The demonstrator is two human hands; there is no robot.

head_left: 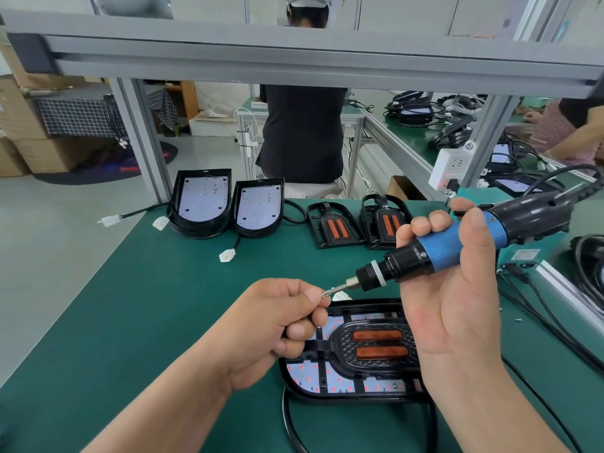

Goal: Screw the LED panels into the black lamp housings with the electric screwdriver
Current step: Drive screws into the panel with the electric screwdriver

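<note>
My right hand grips the blue and black electric screwdriver, held above the table with its bit pointing left. My left hand pinches a small screw against the bit's tip. Under both hands lies a black lamp housing with a white LED panel and a black frame with two orange lenses on top of it. Its right part is hidden by my right wrist.
Two more housings with LED panels stand at the far edge of the green table, with white plugs beside them. Two black frames with orange lenses lie further right. Cables run along the right. A person sits beyond the table.
</note>
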